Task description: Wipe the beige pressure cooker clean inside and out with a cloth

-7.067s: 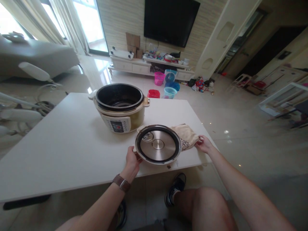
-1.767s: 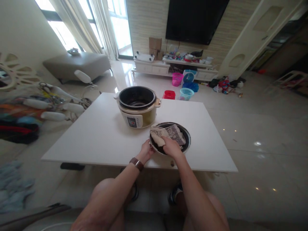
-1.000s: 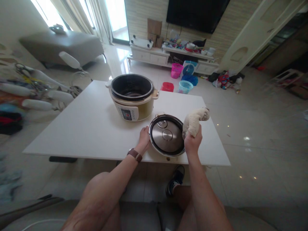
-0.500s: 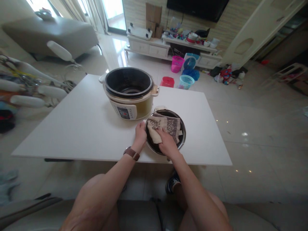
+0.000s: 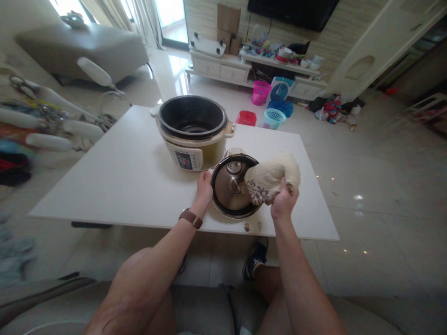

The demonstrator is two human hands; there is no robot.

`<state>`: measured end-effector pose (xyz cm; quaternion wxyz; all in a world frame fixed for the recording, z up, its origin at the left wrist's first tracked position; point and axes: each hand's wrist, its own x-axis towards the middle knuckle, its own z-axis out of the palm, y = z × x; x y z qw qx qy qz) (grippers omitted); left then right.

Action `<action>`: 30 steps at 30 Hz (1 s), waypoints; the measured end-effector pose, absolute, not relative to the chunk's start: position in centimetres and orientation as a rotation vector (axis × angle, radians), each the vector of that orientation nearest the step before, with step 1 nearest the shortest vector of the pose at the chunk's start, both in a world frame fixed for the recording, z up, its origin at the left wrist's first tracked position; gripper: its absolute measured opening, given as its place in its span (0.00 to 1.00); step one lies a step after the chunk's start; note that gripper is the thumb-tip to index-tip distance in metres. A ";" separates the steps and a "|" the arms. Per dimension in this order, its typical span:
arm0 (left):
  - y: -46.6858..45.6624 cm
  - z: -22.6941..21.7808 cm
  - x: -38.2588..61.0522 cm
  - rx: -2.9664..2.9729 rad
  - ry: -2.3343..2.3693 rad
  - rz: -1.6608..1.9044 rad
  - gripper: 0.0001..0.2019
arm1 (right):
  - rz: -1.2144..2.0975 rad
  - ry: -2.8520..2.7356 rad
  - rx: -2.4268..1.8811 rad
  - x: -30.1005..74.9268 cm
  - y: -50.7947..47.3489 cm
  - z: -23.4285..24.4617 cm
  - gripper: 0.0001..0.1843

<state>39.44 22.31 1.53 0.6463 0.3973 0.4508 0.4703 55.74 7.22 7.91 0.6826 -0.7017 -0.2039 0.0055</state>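
Gripping the lid (image 5: 225,195) by its L rim, the L hand (image 5: 203,190) has it at the near side of the desk (image 5: 115,181), metal underside up; R hand (image 5: 284,202) clutches a bunched cloth (image 5: 267,174), dark pattern at one end, overlapping the lid's R side. Just behind & L: uncovered cooker (image 5: 195,141), btns on front. Farther back on flr: red tub (image 5: 246,118), blue basket (image 5: 273,119), pink basket (image 5: 261,92), then white cab. (image 5: 223,70) & TV (image 5: 295,11).
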 end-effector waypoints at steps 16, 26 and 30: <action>21.8 3.4 39.7 0.906 1.018 1.027 0.10 | 0.294 -1.086 -2.353 57.3 8.0 3.3 0.43; 21.4 3.6 40.0 0.867 1.017 1.035 0.12 | 0.078 -0.480 -2.032 63.2 3.2 4.5 0.24; 21.2 3.1 40.0 0.910 1.043 1.065 0.13 | -0.019 -0.570 -2.041 62.1 3.2 5.1 0.25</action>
